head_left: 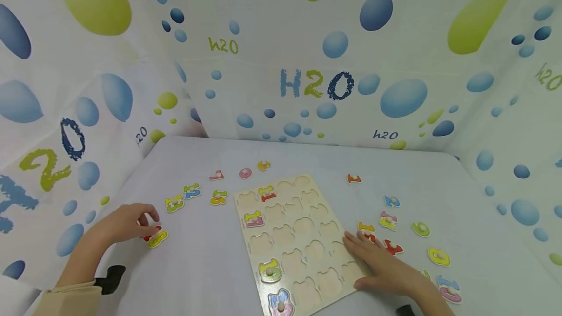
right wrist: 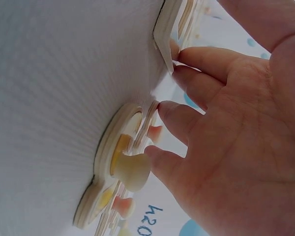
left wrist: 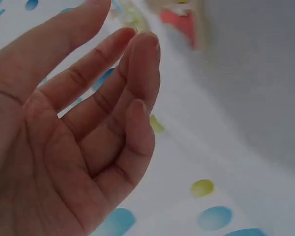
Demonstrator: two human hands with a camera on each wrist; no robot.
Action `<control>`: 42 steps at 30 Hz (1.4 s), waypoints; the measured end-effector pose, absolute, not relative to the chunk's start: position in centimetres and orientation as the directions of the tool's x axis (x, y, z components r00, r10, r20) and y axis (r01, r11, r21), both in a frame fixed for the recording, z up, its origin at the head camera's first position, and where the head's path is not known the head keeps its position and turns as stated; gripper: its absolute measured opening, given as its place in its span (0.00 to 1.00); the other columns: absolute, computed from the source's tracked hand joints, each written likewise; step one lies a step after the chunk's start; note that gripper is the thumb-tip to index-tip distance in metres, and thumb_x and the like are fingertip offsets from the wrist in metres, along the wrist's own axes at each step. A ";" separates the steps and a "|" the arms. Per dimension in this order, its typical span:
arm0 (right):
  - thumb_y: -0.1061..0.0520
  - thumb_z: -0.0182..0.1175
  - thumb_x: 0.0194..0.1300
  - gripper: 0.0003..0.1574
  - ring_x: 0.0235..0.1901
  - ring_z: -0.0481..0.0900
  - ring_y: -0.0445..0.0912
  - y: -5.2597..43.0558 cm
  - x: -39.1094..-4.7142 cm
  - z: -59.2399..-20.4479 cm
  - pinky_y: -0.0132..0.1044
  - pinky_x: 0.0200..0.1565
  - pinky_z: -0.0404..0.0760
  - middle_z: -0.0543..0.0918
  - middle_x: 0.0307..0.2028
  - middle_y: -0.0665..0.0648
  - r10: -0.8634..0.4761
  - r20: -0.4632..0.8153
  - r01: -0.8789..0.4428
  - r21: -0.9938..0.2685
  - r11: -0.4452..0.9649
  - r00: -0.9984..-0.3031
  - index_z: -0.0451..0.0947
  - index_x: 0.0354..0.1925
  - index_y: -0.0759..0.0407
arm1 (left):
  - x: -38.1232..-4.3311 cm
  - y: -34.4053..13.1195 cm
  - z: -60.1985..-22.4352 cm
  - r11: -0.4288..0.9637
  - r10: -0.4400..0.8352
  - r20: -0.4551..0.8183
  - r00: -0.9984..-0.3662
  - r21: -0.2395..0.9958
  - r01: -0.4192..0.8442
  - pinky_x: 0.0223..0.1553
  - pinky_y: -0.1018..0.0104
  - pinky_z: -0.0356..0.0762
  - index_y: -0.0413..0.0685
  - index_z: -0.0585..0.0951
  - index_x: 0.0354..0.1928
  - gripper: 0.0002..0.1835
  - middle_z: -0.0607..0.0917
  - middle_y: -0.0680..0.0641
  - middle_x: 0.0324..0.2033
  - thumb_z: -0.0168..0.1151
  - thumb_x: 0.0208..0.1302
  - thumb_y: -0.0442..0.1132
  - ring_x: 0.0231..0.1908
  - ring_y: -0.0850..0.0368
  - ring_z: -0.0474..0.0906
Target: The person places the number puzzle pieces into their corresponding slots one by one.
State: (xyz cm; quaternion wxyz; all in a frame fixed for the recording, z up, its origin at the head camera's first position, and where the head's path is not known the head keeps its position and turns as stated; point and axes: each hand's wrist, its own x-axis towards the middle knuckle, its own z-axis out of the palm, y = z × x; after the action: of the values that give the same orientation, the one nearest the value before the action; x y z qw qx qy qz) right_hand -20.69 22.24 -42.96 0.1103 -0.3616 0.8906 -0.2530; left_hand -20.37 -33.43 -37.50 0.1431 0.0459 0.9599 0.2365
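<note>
My left hand (head_left: 127, 223), its fingers loosely bent, is at a red and yellow number puzzle piece (head_left: 158, 239) on the left of the table. In the left wrist view a red-topped piece (left wrist: 182, 25) lies beyond the fingertips, with a gap between. Fingers spread, my right hand (head_left: 386, 267) rests at the right edge of the wooden number puzzle board (head_left: 298, 245). Its fingertips touch the board's edge in the right wrist view, near a knobbed yellow piece (right wrist: 120, 147). On the board, several pieces sit in recesses, among them a green and yellow one (head_left: 270, 271).
Loose number pieces lie left of and behind the board, such as a pink ring-shaped one (head_left: 245, 173). More are scattered on the right, including a yellow piece (head_left: 439, 257) and a blue and pink one (head_left: 449, 289). A patterned curtain (head_left: 263, 62) encloses the white table (head_left: 197, 267).
</note>
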 end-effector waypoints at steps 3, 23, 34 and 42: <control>0.37 0.64 0.53 0.54 0.66 0.49 0.65 22.3 -20.8 -43.0 0.22 0.59 0.27 0.58 0.68 0.61 -0.711 0.010 -0.609 -0.525 0.595 -0.703 0.57 0.70 0.60 | -20.0 -33.8 -38.3 0.882 0.126 -0.274 -0.954 0.472 -0.019 0.27 0.60 0.71 0.43 0.77 0.35 0.10 0.75 0.50 0.22 0.68 0.54 0.37 0.24 0.55 0.71; 0.36 0.62 0.54 0.54 0.64 0.50 0.67 22.7 -20.7 -43.4 0.21 0.59 0.26 0.59 0.67 0.62 -0.728 0.059 -0.642 -0.524 0.560 -0.683 0.58 0.68 0.63 | -20.4 -27.3 -38.8 0.780 0.315 0.068 -0.947 0.550 0.299 0.23 0.70 0.69 0.48 0.76 0.26 0.08 0.76 0.57 0.22 0.64 0.48 0.28 0.23 0.64 0.68; 0.34 0.60 0.53 0.55 0.63 0.52 0.67 22.6 -20.8 -43.9 0.20 0.58 0.26 0.60 0.67 0.63 -0.732 0.059 -0.659 -0.490 0.571 -0.678 0.57 0.69 0.62 | -21.7 -15.8 -38.6 0.674 0.523 0.060 -0.850 0.581 0.456 0.22 0.72 0.68 0.49 0.75 0.23 0.10 0.72 0.57 0.17 0.65 0.46 0.28 0.20 0.66 0.66; 0.35 0.60 0.54 0.55 0.63 0.52 0.67 22.7 -20.7 -43.8 0.20 0.58 0.26 0.60 0.67 0.64 -0.737 0.065 -0.662 -0.497 0.561 -0.673 0.56 0.69 0.63 | -22.3 -13.3 -40.0 0.706 0.533 0.021 -0.846 0.540 0.459 0.19 0.71 0.64 0.48 0.74 0.21 0.13 0.70 0.56 0.16 0.67 0.43 0.25 0.18 0.65 0.64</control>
State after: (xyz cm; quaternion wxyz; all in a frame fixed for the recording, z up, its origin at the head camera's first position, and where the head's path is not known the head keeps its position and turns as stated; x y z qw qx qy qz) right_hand -20.69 22.73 -43.77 0.0751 -0.3972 0.8802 -0.2485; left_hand -22.27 -13.28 -39.95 0.0684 0.2693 0.9209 0.2732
